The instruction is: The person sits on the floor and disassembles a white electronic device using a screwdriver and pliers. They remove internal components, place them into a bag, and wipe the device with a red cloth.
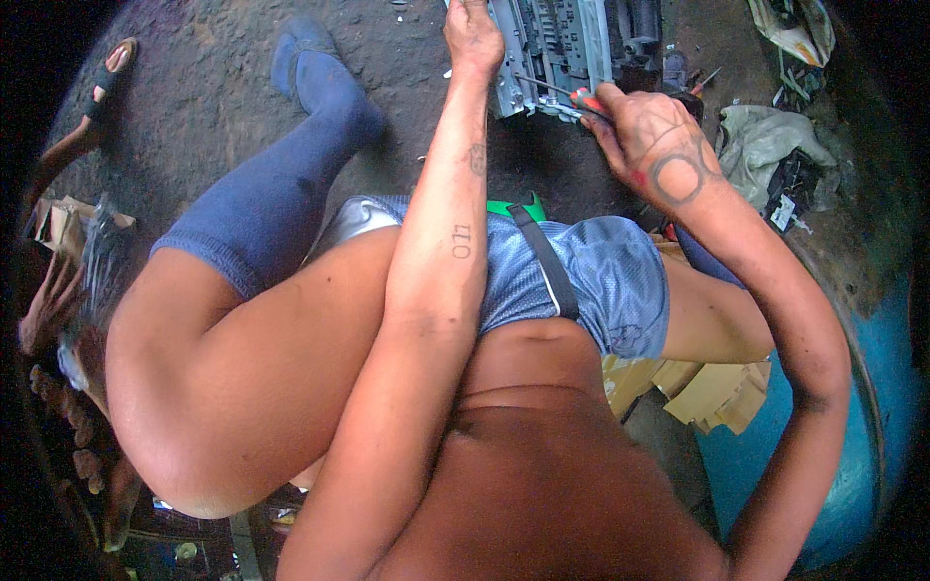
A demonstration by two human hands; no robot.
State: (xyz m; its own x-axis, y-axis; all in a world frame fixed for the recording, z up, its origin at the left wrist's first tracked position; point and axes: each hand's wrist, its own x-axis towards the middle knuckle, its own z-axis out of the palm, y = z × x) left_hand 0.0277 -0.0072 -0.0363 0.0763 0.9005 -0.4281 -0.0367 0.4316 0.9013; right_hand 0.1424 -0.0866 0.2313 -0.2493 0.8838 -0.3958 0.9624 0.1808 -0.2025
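Note:
A grey frame-like machine part [557, 53], with slots and ribs and a broken-looking lower edge, lies on the dark ground at the top of the view. My right hand [659, 140] is closed round a screwdriver [587, 101] with a red and black handle. Its thin shaft points left across the lower end of the part; whether the tip touches it I cannot tell. Up against the part's left side is my left hand [475, 41]. The picture's upper edge cuts off most of its fingers, so its grip is hidden.
Right of the part lie dark pieces [639, 44], a small pointed tool [705, 81] and a crumpled grey plastic bag [770, 145]. Flattened cardboard [722, 395] is beneath me, beside a blue surface [804, 465]. Another person's sandalled foot [118, 58] shows at upper left.

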